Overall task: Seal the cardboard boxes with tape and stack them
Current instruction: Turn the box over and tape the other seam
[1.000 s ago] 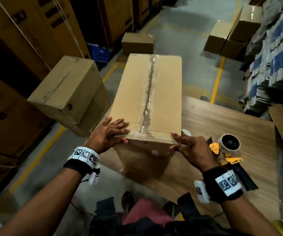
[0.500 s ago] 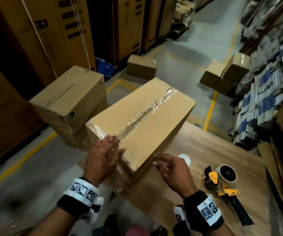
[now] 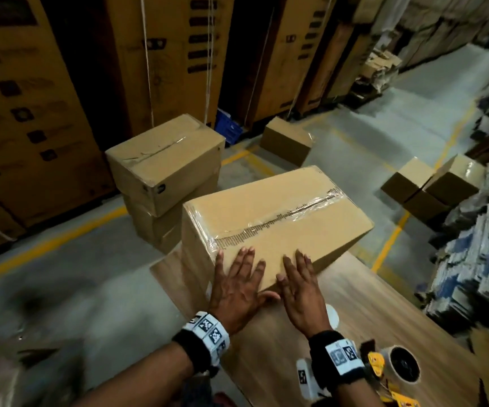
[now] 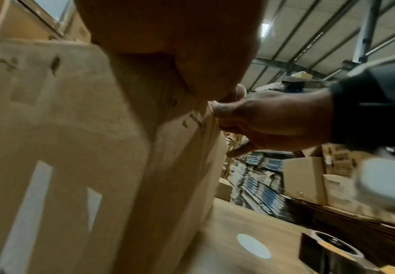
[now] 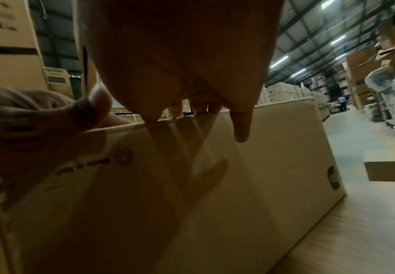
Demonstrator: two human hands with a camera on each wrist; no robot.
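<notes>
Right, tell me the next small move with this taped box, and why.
Probably slide both hands out to the box's ends and lift it toward the stack on the floor. The tape already runs along the top seam, the left hand and right hand lie flat on its near edge, and the dispenser sits unused on the table.

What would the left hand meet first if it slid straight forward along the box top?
Probably the clear tape along the seam of the box. The left hand lies flat, fingers pointing at it.
</notes>
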